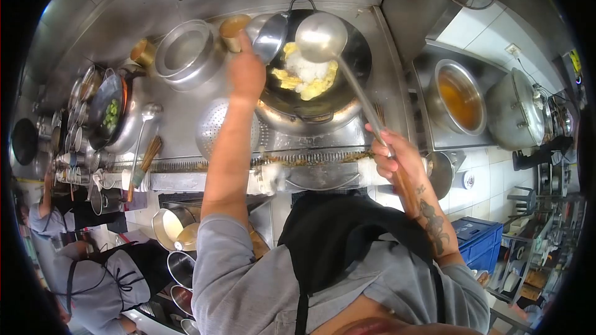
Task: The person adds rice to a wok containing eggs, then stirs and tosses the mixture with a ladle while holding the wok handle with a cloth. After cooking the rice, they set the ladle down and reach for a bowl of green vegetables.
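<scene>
Greens are sitting in a side wok near the table's left end, contents loose. Brown tub is standing near the far edge, contents unclear; nested steel pots are sitting beside it, inside looking grey, no food visible. Below them, a pale-filled pot is standing off the near edge. Perforated skimmer is lying toward the near edge. Brown cup is standing near the far edge, fill unreadable.

Left hand is blurring beside a tilted steel bowl over the main wok; can't tell if it's gripping. Main wok is sitting toward the table's right edge, holding yellow egg with a white heap on top. My read: early stage. Egg is looking set, both are in; blending isn't done. Right hand is clamping the ladle by its handle, head hovering above the food. Past the right edge, an open pot is holding amber liquid.
</scene>
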`<state>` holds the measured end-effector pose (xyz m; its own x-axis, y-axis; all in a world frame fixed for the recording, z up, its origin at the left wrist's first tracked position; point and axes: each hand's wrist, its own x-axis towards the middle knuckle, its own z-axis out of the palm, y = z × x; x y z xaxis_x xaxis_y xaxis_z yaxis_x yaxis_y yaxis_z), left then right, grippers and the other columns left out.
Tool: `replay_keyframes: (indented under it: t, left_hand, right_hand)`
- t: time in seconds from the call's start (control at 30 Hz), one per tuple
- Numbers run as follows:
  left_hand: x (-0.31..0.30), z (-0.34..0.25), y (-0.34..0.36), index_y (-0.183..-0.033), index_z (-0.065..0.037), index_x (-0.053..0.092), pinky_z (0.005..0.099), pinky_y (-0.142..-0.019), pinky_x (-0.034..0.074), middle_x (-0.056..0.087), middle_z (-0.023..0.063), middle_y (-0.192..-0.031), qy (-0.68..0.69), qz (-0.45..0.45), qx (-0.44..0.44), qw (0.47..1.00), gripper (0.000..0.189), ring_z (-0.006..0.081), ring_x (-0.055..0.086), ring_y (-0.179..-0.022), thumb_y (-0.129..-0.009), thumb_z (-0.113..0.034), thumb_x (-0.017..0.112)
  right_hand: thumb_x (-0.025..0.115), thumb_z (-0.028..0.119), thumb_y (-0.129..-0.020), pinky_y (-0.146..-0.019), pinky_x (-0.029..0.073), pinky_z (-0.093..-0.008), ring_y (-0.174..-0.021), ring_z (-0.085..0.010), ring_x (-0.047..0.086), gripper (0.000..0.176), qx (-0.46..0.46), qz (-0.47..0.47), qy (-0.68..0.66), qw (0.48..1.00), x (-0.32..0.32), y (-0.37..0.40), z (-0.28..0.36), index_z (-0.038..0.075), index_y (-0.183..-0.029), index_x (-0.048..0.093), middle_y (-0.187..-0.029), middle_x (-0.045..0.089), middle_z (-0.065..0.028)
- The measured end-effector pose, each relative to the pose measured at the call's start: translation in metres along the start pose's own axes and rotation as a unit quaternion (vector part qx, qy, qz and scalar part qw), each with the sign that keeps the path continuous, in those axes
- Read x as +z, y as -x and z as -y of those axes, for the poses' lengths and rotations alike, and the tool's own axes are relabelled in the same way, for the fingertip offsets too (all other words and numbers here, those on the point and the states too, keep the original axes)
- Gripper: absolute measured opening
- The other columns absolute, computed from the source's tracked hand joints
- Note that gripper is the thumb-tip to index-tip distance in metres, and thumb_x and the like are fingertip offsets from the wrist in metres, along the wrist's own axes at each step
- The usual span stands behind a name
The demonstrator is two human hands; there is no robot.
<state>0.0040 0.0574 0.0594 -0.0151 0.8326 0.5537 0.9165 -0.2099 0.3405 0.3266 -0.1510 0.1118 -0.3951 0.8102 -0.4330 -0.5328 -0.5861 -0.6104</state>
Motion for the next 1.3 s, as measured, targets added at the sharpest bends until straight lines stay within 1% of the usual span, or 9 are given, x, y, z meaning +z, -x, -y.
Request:
replay_keyframes:
  t: [0.3, 0.43, 0.5, 0.57, 0.67, 0.77, 0.97, 1.13, 1.3]
  left_hand:
    - [0.03, 0.012, 0.003, -0.144, 0.005, 0.016, 0.0441, -0.067, 0.05, 0.062, 0.0243, -0.085, 0.039, 0.041, -0.047, 0.997, 0.073, 0.0385, 0.061, -0.073, -0.081, -0.002, 0.053]
    - [0.011, 0.029, 0.003, -0.14, 0.011, 0.02, 0.0422, -0.089, 0.046, 0.058, 0.0318, -0.109, 0.112, -0.044, -0.069, 0.99, 0.066, 0.0446, 0.057, -0.102, -0.082, -0.001, 0.05]
    - [0.007, 0.048, 0.003, -0.138, 0.013, 0.022, 0.0415, -0.094, 0.043, 0.055, 0.0323, -0.115, 0.207, -0.038, -0.165, 0.964, 0.064, 0.0446, 0.054, -0.108, -0.082, -0.001, 0.05]
    - [-0.001, 0.057, 0.009, -0.134, 0.01, 0.028, 0.0383, -0.079, 0.049, 0.058, 0.0264, -0.11, 0.277, -0.045, -0.202, 0.938, 0.058, 0.0359, 0.06, -0.093, -0.081, -0.003, 0.05]
    - [-0.033, 0.048, 0.02, -0.129, 0.006, 0.036, 0.0314, -0.054, 0.053, 0.061, 0.0168, -0.098, 0.448, -0.018, -0.273, 0.851, 0.051, 0.0205, 0.061, -0.068, -0.081, -0.005, 0.051]
    - [-0.051, 0.048, 0.037, -0.12, 0.002, 0.043, 0.0224, -0.039, 0.043, 0.058, 0.0083, -0.086, 0.449, -0.018, -0.324, 0.832, 0.04, 0.0074, 0.05, -0.056, -0.082, -0.007, 0.052]
    - [-0.067, 0.046, 0.093, -0.111, 0.003, 0.047, 0.0249, -0.044, 0.046, 0.056, 0.007, -0.079, 0.549, -0.056, -0.34, 0.761, 0.031, 0.0088, 0.049, -0.056, -0.082, -0.009, 0.053]
    - [-0.115, 0.018, 0.156, -0.101, 0.002, 0.047, 0.0258, -0.046, 0.044, 0.053, 0.0085, -0.076, 0.524, -0.145, -0.446, 0.711, 0.021, 0.0109, 0.047, -0.056, -0.084, -0.007, 0.053]
    - [-0.164, -0.007, 0.237, -0.096, 0.001, 0.045, 0.0278, -0.048, 0.042, 0.051, 0.0089, -0.074, 0.51, -0.253, -0.497, 0.655, 0.015, 0.0133, 0.047, -0.056, -0.085, -0.006, 0.054]
  right_hand:
    - [0.043, 0.025, -0.099, -0.036, 0.034, -0.0211, -0.044, -0.0039, 0.041, 0.039, 0.033, 0.1, -0.178, 0.978, 0.017, 0.021, 0.012, 0.005, -0.133, 0.043, -0.071, 0.046, 0.0021]
    - [0.049, 0.021, -0.097, -0.044, 0.045, -0.0292, -0.05, -0.0133, 0.053, 0.038, -0.059, -0.019, 0.13, 0.99, 0.04, 0.041, 0.033, 0.003, -0.13, 0.047, -0.069, 0.053, -0.0058]
    - [0.05, 0.021, -0.096, -0.055, 0.049, -0.0344, -0.059, -0.0205, 0.058, 0.039, -0.172, -0.15, 0.493, 0.84, 0.019, 0.026, 0.016, 0.0, -0.129, 0.047, -0.075, 0.057, -0.0144]
    - [0.049, 0.021, -0.096, -0.074, 0.049, -0.0414, -0.078, -0.0367, 0.064, 0.043, -0.346, -0.161, 0.709, 0.592, -0.034, -0.007, -0.009, -0.005, -0.13, 0.044, -0.089, 0.061, -0.0297]
    - [0.049, 0.021, -0.095, -0.073, 0.05, -0.0435, -0.082, -0.0425, 0.063, 0.043, -0.188, -0.106, 0.757, 0.617, -0.078, -0.053, -0.005, -0.003, -0.13, 0.044, -0.094, 0.061, -0.0313]
    - [0.049, 0.022, -0.095, -0.076, 0.048, -0.0458, -0.09, -0.0448, 0.061, 0.043, -0.025, -0.173, 0.712, 0.68, -0.008, -0.029, 0.028, -0.001, -0.131, 0.045, -0.098, 0.061, -0.0321]
    - [0.049, 0.024, -0.095, -0.084, 0.047, -0.0453, -0.097, -0.043, 0.06, 0.042, -0.119, -0.142, 0.793, 0.58, -0.071, -0.096, 0.017, 0.002, -0.131, 0.046, -0.103, 0.061, -0.029]
    - [0.05, 0.025, -0.095, -0.089, 0.047, -0.0432, -0.102, -0.0425, 0.059, 0.042, -0.158, -0.087, 0.748, 0.639, -0.035, -0.047, 0.055, 0.003, -0.131, 0.048, -0.108, 0.06, -0.0289]
    - [0.048, 0.024, -0.096, -0.091, 0.045, -0.0416, -0.105, -0.0407, 0.058, 0.042, -0.157, -0.047, 0.789, 0.592, -0.096, -0.018, 0.052, 0.002, -0.132, 0.047, -0.113, 0.059, -0.0287]
